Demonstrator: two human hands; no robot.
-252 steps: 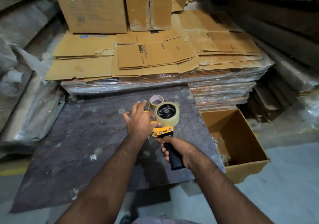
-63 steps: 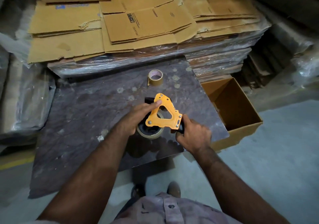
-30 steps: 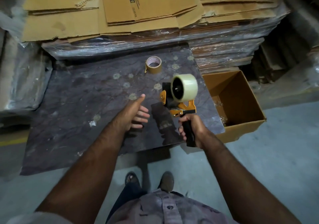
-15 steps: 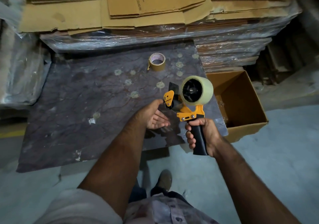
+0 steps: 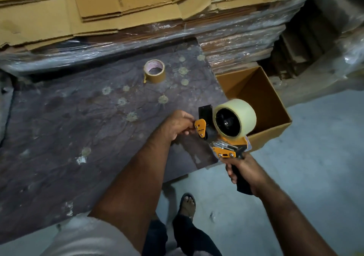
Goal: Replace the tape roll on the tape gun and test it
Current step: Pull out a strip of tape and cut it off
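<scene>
An orange and black tape gun is held upright over the near right corner of the dark table. A full clear tape roll sits on its hub. My right hand is wrapped around the black handle. My left hand pinches the orange front flap by the roller; any tape end between the fingers is too small to see. A nearly spent brown tape roll stands on the table's far side.
An open cardboard box sits on the floor right of the table, under the tape gun's roll. Shrink-wrapped stacks of flattened cartons line the far edge. My sandalled foot stands on the grey floor.
The tape gun was turned upright from lying flat, and lifted toward the right. My left hand, loose half a second ago, has closed on the front flap.
</scene>
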